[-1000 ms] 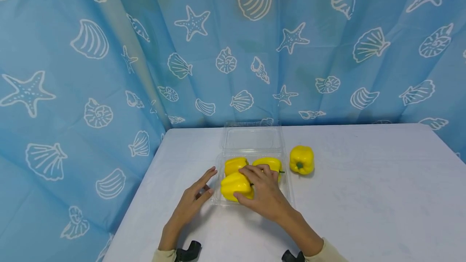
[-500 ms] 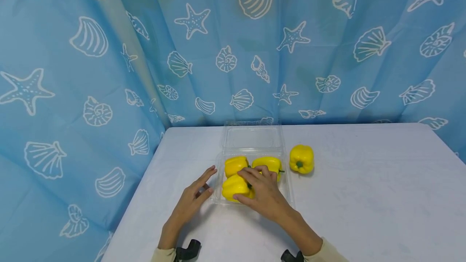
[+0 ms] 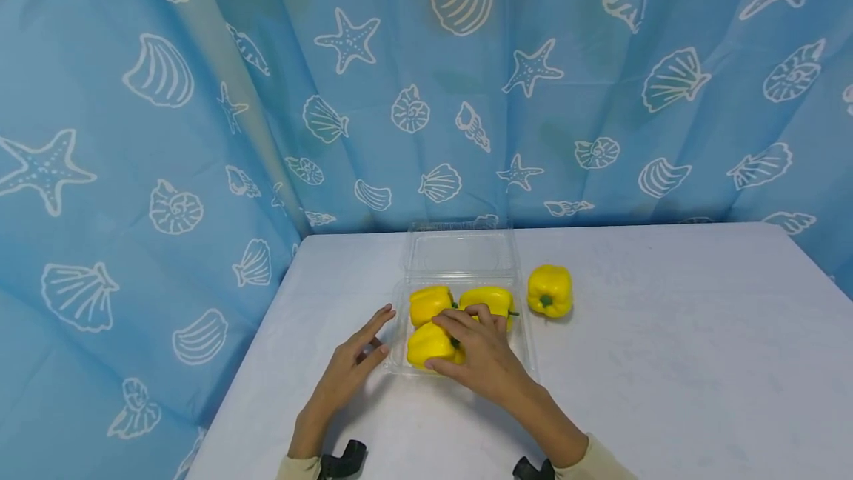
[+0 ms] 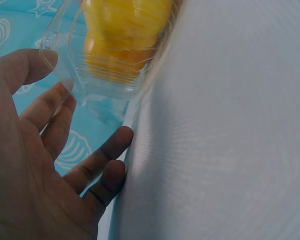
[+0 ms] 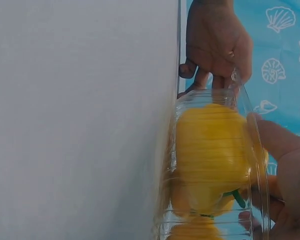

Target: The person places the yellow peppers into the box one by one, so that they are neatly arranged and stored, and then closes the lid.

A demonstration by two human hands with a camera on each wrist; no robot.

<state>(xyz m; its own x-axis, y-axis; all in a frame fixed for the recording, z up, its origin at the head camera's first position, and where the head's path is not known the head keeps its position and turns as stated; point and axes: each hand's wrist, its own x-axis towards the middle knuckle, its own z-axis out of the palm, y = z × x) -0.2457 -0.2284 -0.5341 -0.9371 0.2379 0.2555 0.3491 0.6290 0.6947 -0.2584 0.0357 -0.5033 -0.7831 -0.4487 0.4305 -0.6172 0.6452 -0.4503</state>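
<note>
Nudged slightly right, the near pepper (image 3: 426, 347) is held in the clear box (image 3: 522, 335). Beside the box's left wall, the left hand (image 3: 346, 369) is held with fingers apart. The pepper is gripped by the right hand (image 3: 485, 363); it should be squeezed softly and settled gently.
</note>
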